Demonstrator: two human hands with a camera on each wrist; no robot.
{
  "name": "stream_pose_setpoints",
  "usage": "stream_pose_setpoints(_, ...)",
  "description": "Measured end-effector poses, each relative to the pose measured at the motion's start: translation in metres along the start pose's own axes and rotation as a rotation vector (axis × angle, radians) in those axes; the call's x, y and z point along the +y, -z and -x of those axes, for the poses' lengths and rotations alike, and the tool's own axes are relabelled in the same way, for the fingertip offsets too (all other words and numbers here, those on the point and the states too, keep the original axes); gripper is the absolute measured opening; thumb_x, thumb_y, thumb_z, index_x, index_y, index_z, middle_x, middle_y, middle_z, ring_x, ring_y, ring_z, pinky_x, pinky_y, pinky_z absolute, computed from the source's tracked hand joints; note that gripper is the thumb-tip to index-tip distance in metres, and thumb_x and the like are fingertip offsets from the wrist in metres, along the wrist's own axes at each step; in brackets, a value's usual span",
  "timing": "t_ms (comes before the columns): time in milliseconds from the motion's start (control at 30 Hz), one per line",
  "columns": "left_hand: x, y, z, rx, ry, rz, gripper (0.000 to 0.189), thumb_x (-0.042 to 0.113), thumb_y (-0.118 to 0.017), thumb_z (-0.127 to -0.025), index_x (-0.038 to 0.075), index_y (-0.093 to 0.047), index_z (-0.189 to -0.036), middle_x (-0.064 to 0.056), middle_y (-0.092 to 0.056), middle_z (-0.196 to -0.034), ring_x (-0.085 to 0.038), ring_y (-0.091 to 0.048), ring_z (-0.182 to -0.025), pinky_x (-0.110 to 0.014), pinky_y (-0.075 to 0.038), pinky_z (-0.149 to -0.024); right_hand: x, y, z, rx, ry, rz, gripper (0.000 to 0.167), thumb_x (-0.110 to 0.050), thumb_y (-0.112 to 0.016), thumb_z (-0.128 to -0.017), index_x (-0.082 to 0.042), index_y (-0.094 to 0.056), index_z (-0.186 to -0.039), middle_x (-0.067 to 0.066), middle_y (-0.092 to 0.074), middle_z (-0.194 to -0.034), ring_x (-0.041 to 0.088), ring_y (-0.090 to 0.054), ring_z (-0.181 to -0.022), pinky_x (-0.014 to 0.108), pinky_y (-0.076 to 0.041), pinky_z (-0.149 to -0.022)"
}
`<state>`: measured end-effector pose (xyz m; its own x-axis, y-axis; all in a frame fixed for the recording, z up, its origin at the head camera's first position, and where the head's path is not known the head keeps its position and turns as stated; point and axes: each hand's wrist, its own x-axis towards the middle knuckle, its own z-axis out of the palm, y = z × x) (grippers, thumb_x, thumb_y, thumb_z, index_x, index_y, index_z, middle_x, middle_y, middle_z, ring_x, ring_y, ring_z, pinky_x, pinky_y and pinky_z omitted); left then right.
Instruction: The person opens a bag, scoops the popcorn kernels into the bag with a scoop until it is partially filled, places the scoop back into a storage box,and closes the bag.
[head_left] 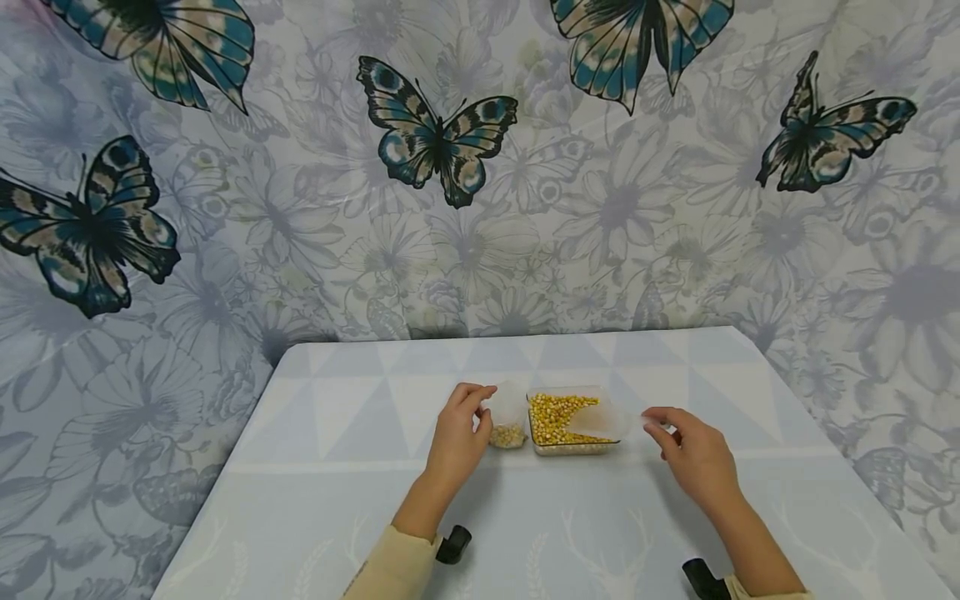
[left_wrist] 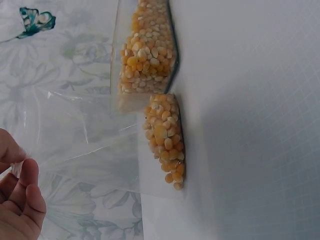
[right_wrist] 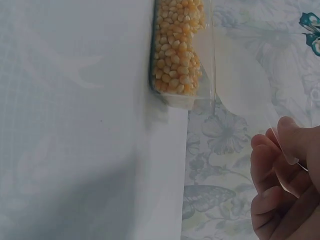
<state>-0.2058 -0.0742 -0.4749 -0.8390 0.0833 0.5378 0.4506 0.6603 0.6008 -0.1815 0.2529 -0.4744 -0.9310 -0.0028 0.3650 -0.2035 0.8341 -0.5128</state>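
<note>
At the upper edge of a clear plastic bag [left_wrist: 85, 140], my left hand [head_left: 459, 433] pinches the film between thumb and fingers. The bag stands on the table with a small heap of corn kernels [left_wrist: 165, 137] at its bottom. Just right of it is a clear rectangular container [head_left: 576, 451] filled with yellow corn kernels [head_left: 553, 417]. A translucent white plastic spoon [right_wrist: 242, 80] is in my right hand [head_left: 693, 454], its handle pinched between thumb and fingers. The spoon's bowl reaches over the container's right side, against the kernels.
The table [head_left: 360, 517] has a pale cloth with triangle patterns. Behind it rises a wall [head_left: 585, 250] with flower and butterfly prints. Bag and container stand side by side near the table's middle. A black wrist camera [head_left: 453, 544] sits at the left sleeve.
</note>
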Motion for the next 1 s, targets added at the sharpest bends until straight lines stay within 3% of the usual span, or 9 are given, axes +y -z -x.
stream_pose_setpoints(400, 0.000, 0.002, -0.001, 0.003, -0.004, 0.003, 0.035, -0.008, -0.066, -0.087, 0.003, -0.070, -0.119, -0.006, -0.063, -0.109, -0.011, -0.059, -0.080, -0.019, -0.048, -0.063, -0.011, 0.005, -0.007, -0.141, -0.040, 0.091, 0.024, -0.023, -0.066, -0.096, -0.016, -0.069, -0.119, 0.001, -0.071, -0.073, 0.005, -0.052, -0.056, 0.026, -0.036, -0.046)
stream_pose_setpoints(667, 0.004, -0.004, -0.005, 0.003, 0.053, 0.019, 0.035, -0.008, -0.064, -0.088, 0.005, -0.070, -0.120, -0.005, -0.063, -0.111, -0.010, -0.059, -0.080, -0.019, -0.049, -0.065, -0.006, -0.006, -0.017, -0.110, 0.008, 0.094, 0.024, -0.019, -0.074, -0.089, -0.015, -0.073, -0.113, 0.002, -0.073, -0.099, 0.012, -0.056, -0.067, 0.025, -0.039, -0.050)
stream_pose_setpoints(900, 0.011, -0.017, -0.011, 0.022, 0.082, 0.014, 0.036, -0.009, -0.063, -0.087, 0.005, -0.071, -0.119, -0.005, -0.062, -0.110, -0.010, -0.058, -0.079, -0.019, -0.049, -0.065, 0.006, -0.008, -0.031, -0.126, 0.039, 0.085, 0.024, -0.018, -0.075, -0.088, -0.013, -0.073, -0.112, 0.004, -0.072, -0.099, 0.012, -0.055, -0.067, 0.025, -0.039, -0.051)
stream_pose_setpoints(1000, 0.010, -0.017, -0.010, 0.033, 0.065, 0.010, 0.035, -0.009, -0.063, -0.087, 0.004, -0.071, -0.119, -0.005, -0.063, -0.109, -0.009, -0.057, -0.078, -0.019, -0.049, -0.064, 0.006, -0.011, -0.029, -0.123, 0.041, 0.077, 0.024, -0.018, -0.075, -0.088, -0.013, -0.073, -0.112, 0.004, -0.073, -0.099, 0.012, -0.055, -0.067, 0.025, -0.039, -0.051)
